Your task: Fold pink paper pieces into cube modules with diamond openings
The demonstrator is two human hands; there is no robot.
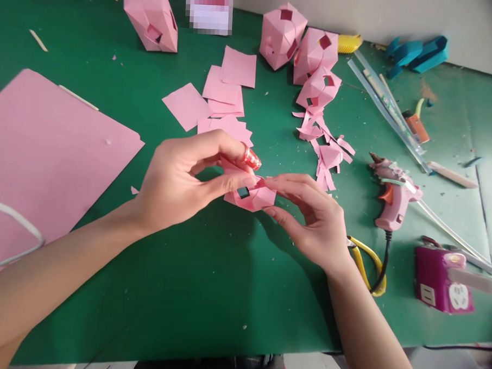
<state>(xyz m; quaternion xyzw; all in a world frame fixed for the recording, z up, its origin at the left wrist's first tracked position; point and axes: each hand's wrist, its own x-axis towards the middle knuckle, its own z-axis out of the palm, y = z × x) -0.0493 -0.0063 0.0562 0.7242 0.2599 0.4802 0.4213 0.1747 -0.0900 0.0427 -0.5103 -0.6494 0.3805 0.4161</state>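
Between my hands is a small folded pink paper shape [251, 200] with a square opening in it. My left hand [181, 179] pinches its upper left side between thumb and fingers, and a red patterned wrap covers one fingertip. With thumb below and fingers above, my right hand [310, 217] grips the right edge of the same shape. Just beyond my left hand lie loose pink paper squares [187, 107], some overlapping. A heap of cut pink paper strips [329, 155] is beyond my right hand. Part of the held shape is hidden by my fingers.
Folded pink paper forms [283, 36] stand at the back. Large pink sheets [64, 138] cover the left side. To the right are a pink glue gun [394, 191], yellow-handled pliers [367, 260], a purple box [443, 280], clear glue sticks [390, 112] and a teal tool [418, 53].
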